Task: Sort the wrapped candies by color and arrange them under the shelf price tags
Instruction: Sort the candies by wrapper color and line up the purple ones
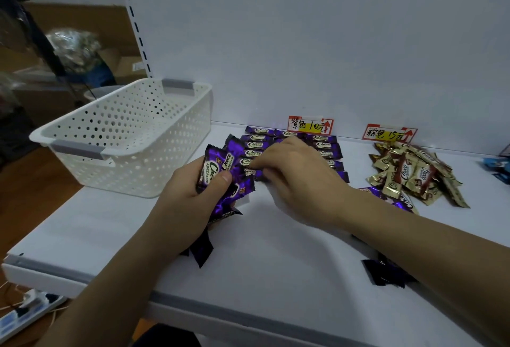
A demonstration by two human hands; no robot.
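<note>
Your left hand [190, 192] clutches a bunch of purple Choco candies [220, 167]; your right hand [298, 178] pinches a single purple candy [255, 173] onto the purple rows [256, 144] at 12 o'clock, under the purple price tag [310, 125]. A careless wrist could knock those rows crooked

Legend: I could not see the purple candy rows [255, 144] beneath the right hand [298, 181]; the edge cropped a blue object [496, 165].
</note>
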